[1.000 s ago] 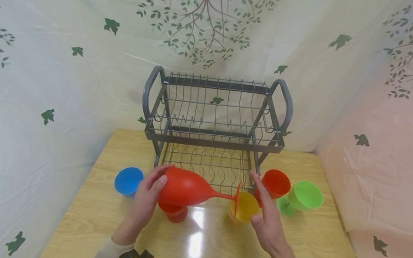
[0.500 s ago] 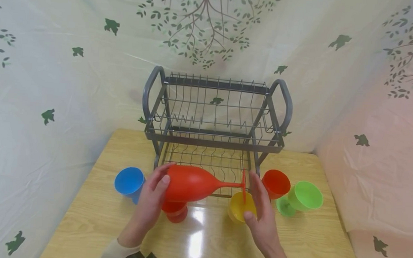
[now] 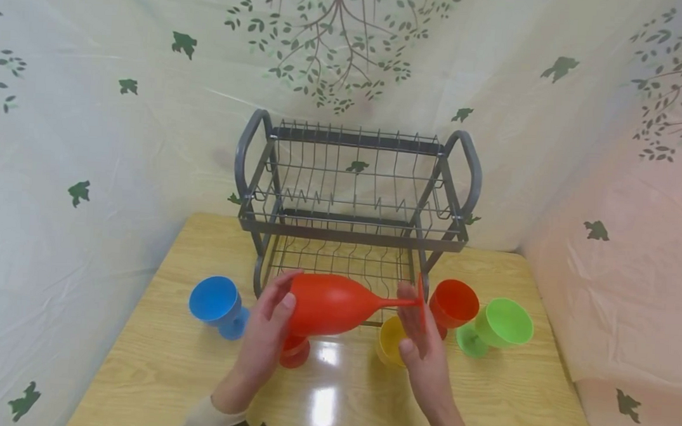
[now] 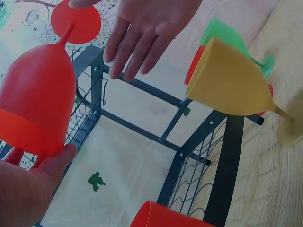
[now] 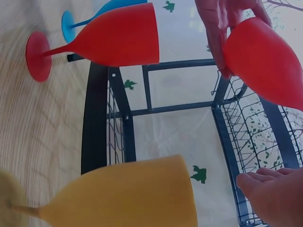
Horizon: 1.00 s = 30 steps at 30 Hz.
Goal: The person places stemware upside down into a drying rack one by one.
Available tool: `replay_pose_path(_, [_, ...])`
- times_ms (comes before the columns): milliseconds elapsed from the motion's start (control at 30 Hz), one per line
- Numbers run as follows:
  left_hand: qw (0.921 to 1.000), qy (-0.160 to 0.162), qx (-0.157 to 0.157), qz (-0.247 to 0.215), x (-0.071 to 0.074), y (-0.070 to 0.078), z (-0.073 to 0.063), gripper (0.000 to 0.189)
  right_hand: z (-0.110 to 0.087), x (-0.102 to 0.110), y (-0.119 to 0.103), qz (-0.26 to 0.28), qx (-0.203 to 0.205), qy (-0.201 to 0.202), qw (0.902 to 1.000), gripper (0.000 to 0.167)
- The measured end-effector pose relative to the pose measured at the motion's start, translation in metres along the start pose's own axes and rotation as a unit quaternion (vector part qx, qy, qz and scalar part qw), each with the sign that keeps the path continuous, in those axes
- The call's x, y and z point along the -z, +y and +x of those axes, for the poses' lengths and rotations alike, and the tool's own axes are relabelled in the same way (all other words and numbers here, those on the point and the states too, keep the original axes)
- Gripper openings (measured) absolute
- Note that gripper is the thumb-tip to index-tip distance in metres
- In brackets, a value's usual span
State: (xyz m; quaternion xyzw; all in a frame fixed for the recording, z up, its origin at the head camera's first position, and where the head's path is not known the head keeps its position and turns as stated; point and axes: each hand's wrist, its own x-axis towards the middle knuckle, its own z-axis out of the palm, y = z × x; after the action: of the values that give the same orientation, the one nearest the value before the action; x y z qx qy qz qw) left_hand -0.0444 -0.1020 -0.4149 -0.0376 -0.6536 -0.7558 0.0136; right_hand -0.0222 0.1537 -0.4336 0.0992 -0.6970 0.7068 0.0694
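Note:
A red plastic goblet [image 3: 334, 305] lies sideways in the air above the table, its foot toward the right. My left hand [image 3: 261, 343] grips its bowl near the rim, thumb on the near side. Beside the foot is my right hand [image 3: 428, 363], fingers extended and not wrapped around it; whether it touches the foot is hard to tell. Below the held goblet stands another red goblet [image 5: 118, 38], mostly covered in the head view. A yellow goblet [image 4: 232, 80] stands upright on the table, left of my right hand in the head view and partly behind it.
A dark two-tier dish rack [image 3: 351, 237] stands at the back of the wooden table [image 3: 332, 409]. To the left is a blue goblet [image 3: 214, 299]. On the right stand a third red goblet [image 3: 454, 302] and a green goblet [image 3: 508, 322]. Patterned cloth walls surround the table.
My left hand has carried the red goblet to the right, and the goblet has levelled out. My right hand has shifted slightly left, so the goblet's foot now sits beside its fingers.

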Motion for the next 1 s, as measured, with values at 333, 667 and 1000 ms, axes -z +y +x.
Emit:
replay_pose_path(333, [0.9998,0.013,-0.006,0.013,-0.012,-0.001,-0.002,0.044,0.004,-0.012,0.004,0.050,0.035,-0.017,0.9980,0.069])
replay_pose_path(667, [0.9996,0.007,-0.022,-0.013,-0.021,-0.007,-0.003,0.043,0.005,-0.026,0.003,0.070,0.015,0.003,0.9974,0.057])
replay_pose_path(1000, [0.9990,0.007,-0.033,-0.030,-0.026,-0.010,-0.003,0.045,0.005,-0.036,0.004,0.074,-0.012,0.027,0.9968,0.061])
